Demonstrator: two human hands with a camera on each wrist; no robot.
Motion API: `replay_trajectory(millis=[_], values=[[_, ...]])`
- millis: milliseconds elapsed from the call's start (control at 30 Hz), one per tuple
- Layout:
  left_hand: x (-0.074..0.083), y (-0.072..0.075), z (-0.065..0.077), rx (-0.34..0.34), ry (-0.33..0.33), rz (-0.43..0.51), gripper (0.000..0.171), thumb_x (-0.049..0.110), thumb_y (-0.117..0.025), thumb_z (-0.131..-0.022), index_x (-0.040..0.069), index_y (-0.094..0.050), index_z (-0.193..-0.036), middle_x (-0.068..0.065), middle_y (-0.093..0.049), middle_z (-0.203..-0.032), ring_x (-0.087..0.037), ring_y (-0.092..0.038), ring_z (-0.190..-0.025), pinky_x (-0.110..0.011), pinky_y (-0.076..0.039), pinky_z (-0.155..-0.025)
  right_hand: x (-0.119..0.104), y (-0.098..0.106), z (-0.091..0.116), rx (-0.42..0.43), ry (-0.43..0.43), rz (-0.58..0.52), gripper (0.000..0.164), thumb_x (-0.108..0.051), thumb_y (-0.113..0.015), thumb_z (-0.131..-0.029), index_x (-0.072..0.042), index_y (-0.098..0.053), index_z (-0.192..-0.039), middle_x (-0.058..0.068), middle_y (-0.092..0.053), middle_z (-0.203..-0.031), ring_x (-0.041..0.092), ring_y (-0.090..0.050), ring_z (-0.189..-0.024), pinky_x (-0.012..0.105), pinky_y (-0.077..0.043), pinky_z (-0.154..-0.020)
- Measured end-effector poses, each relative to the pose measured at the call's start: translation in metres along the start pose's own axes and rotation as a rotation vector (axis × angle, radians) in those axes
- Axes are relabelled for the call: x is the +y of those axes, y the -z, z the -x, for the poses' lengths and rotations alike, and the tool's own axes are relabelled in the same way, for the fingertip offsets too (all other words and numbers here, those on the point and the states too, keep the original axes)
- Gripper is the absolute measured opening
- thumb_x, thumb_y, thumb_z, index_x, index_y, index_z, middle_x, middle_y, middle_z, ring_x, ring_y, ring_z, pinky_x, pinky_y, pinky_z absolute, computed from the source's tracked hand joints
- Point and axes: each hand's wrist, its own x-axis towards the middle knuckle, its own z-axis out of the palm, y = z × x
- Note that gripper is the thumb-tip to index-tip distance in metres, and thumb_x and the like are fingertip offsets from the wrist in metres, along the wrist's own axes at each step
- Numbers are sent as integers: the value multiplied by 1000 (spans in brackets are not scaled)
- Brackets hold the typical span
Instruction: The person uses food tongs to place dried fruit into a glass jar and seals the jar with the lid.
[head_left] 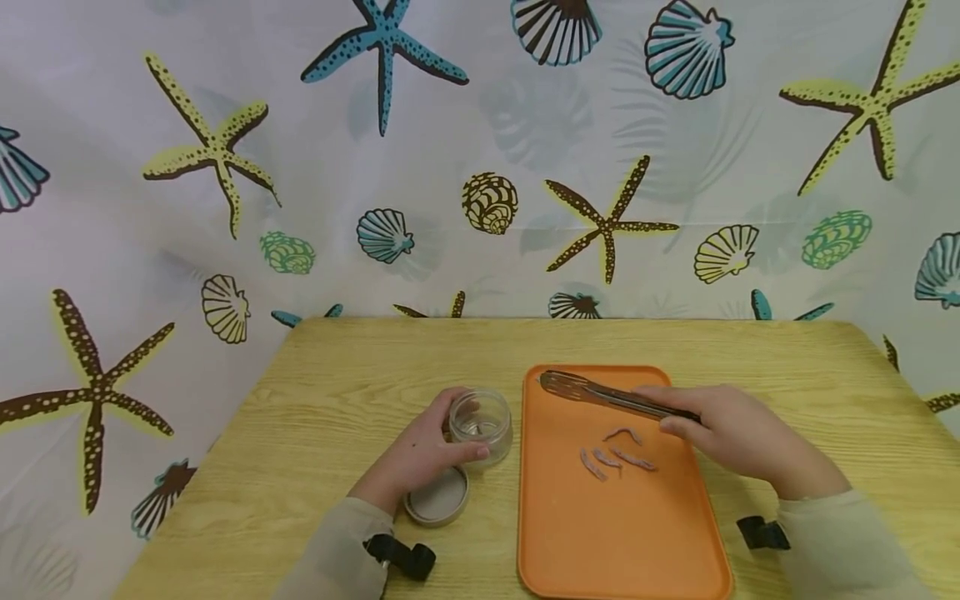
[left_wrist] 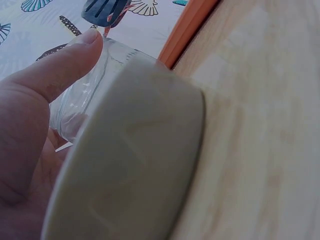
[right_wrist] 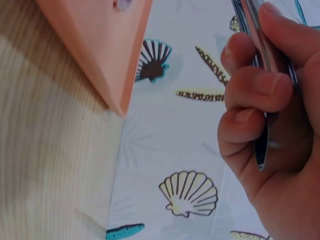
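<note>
My left hand [head_left: 423, 446] grips a clear glass jar [head_left: 495, 450] by its side, the thumb near the rim. The jar stands open, with a small dark bit showing inside. Beside that hand lies a round lid [head_left: 437, 497], large in the left wrist view [left_wrist: 135, 150]. In my right hand [head_left: 738, 429] is a pair of metal tongs [head_left: 611, 397], its fingers curled round the handles [right_wrist: 265, 50]. The tongs' slotted head [left_wrist: 102, 11] shows above the jar in the left wrist view, a thin pinkish strip [left_wrist: 107, 31] beneath it. Several greyish-pink strips [head_left: 632, 459] lie below the tongs.
An orange tray [head_left: 607, 542] bears the strips, on the right part of a wood-grain table [head_left: 360, 358]. Its raised rim runs close by the jar. A cloth [head_left: 450, 267] printed with starfish and shells hangs behind the table.
</note>
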Motion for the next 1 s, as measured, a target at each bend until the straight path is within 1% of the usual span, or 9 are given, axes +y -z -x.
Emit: replay_trajectory(millis=[100, 200, 267, 367, 433, 533, 667, 800, 1000], values=[[1, 0, 0, 0, -7, 1, 89, 43, -86, -81, 28, -36, -153, 7, -53, -146, -22, -46, -137, -52, -33, -111, -9, -5, -3, -8, 26, -12, 45, -40, -58, -103, -33, -55, -147, 0, -66, -130, 7, -59, -76, 36, -47, -73], [1, 0, 0, -5, -11, 5, 88, 42, -86, -82, 28, -37, -153, 6, -53, -146, -22, -47, -136, -52, -35, -110, -17, -11, -6, 9, 75, -15, 45, -36, -60, -103, -33, -55, -147, -3, -65, -132, 11, -66, -93, 38, -51, -78], [1, 0, 0, -10, -15, 8, 88, 42, -86, -82, 28, -36, -153, 6, -53, -147, -22, -48, -135, -52, -36, -109, -22, -15, -9, 25, 113, -7, 46, -33, -62, -102, -32, -55, -147, -5, -65, -133, 13, -67, -104, 40, -53, -82], [0, 1, 0, -15, -18, 7, 88, 42, -85, -82, 27, -36, -154, 6, -52, -147, -22, -48, -135, -52, -37, -108, -31, -20, -12, 44, 144, 14, 47, -33, -62, -102, -33, -54, -148, -8, -64, -133, 13, -67, -105, 38, -54, -81], [0, 1, 0, -16, -20, 4, 89, 42, -85, -83, 26, -35, -154, 6, -52, -148, -22, -49, -134, -52, -37, -108, -38, -22, -14, 60, 157, 30, 47, -33, -63, -102, -33, -54, -148, -9, -65, -132, 10, -68, -101, 36, -54, -78], [0, 1, 0, -15, -21, 5, 89, 43, -85, -82, 26, -36, -154, 6, -52, -148, -21, -49, -134, -52, -37, -108, -48, -24, -15, 86, 165, 36, 48, -31, -64, -101, -35, -54, -148, -9, -67, -129, 5, -65, -89, 32, -51, -72], [2, 1, 0, -6, -6, 9, 88, 44, -86, -81, 29, -37, -152, 5, -52, -147, -21, -49, -133, -52, -37, -108, -58, -26, -16, 117, 169, 38, 50, -29, -68, -99, -36, -55, -147, -9, -68, -125, 1, -54, -71, 28, -45, -63], [3, 1, 1, 3, 8, 5, 87, 45, -87, -80, 31, -38, -152, 2, -51, -147, -21, -50, -131, -52, -38, -106, -63, -30, -18, 135, 160, 62, 50, -32, -69, -98, -36, -57, -145, -10, -69, -122, 2, -48, -64, 26, -42, -59], [3, 0, 0, 4, 15, -11, 91, 45, -86, -80, 27, -36, -155, -2, -49, -147, -22, -53, -127, -51, -41, -103, -66, -34, -19, 137, 147, 63, 49, -31, -70, -97, -36, -58, -144, -11, -69, -121, 2, -47, -63, 25, -40, -56]])
